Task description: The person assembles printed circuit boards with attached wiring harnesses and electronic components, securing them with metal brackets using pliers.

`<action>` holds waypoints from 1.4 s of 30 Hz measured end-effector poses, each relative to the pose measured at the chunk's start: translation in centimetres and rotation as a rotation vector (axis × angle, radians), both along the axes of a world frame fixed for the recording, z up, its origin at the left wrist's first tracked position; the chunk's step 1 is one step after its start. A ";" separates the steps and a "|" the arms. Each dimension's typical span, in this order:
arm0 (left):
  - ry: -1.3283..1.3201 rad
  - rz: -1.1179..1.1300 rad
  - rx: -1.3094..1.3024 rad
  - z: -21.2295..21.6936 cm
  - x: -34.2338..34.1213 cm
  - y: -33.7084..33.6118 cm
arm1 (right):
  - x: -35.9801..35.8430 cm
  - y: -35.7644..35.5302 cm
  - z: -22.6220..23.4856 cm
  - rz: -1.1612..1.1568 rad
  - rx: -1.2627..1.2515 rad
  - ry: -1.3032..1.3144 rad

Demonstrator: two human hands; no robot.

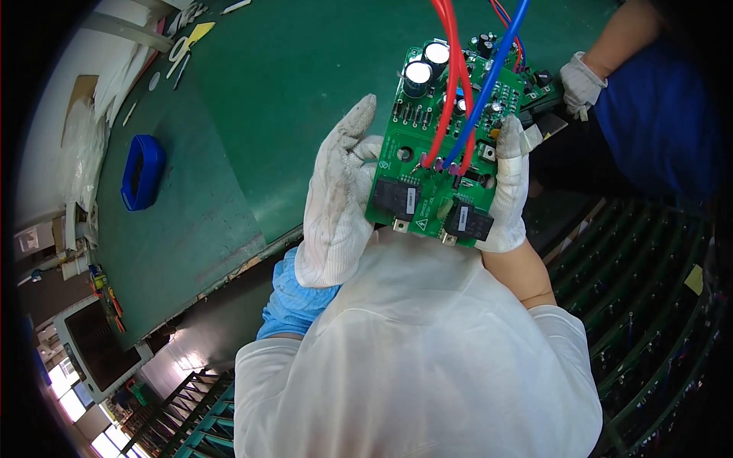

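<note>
In front of my chest I hold a green circuit board (406, 143), its component face turned up toward me. My left hand (334, 202), in a white knit glove with a blue cuff, grips the left edge; some of its fingers are hidden behind the board. Along the right edge is my right hand (510, 191), gloved too, its thumb at the rim and its other fingers out of sight. Two black blocks, round capacitors (418, 75) and small parts sit on the board. Thick red wires (445, 114) and a blue wire (489, 91) rise from its middle.
A green-topped table (290, 69) bears a blue tray (143, 172), a tape roll (179, 50) and pens. At right, a co-worker's gloved hand (582, 82) is beside another circuit board (540, 85). Dark racks (649, 305) stand at lower right, and a monitor (99, 343) at lower left.
</note>
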State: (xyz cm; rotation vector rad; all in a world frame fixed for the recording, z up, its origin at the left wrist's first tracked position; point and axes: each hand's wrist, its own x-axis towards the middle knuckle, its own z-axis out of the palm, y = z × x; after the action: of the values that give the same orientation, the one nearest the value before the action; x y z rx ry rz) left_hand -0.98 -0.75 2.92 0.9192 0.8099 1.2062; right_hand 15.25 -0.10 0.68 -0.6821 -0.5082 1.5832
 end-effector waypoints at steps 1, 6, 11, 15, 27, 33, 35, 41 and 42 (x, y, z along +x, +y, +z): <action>0.001 0.000 0.000 0.1 0.1 0.0 | 0.1 0.0 -0.2 0.022 -0.003 0.040; 0.007 0.052 -0.025 0.9 0.6 -0.1 | 0.3 -0.4 -0.6 -0.016 -0.042 0.052; -0.016 0.042 -0.030 0.6 0.4 -0.3 | 0.6 -0.6 -1.1 -0.034 -0.077 0.071; -0.062 0.021 -0.040 0.3 0.2 -0.3 | 0.6 -0.6 -1.1 -0.003 -0.034 0.067; 0.008 0.129 0.047 -1.1 0.4 -0.1 | 0.0 -0.7 -0.9 -0.028 0.043 -0.007; 0.115 0.211 0.018 -1.5 1.0 -0.4 | -0.1 -1.0 -0.7 -0.032 0.120 -0.078; 0.099 0.075 0.074 -1.8 1.8 -0.8 | -0.2 -1.3 -0.5 -0.049 0.094 -0.069; -0.122 -0.070 -0.134 -0.7 2.4 -1.7 | 0.1 -1.5 -1.0 -0.060 0.090 -0.099; -0.168 -0.072 -0.202 -0.4 2.2 -1.7 | 0.2 -1.5 -1.0 -0.068 0.077 -0.114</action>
State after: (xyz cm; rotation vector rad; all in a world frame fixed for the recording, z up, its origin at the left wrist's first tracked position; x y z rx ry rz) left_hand 1.21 -2.43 2.53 0.6672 0.7424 1.1008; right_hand 15.45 -1.61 -0.29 -0.7263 -0.6211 1.4593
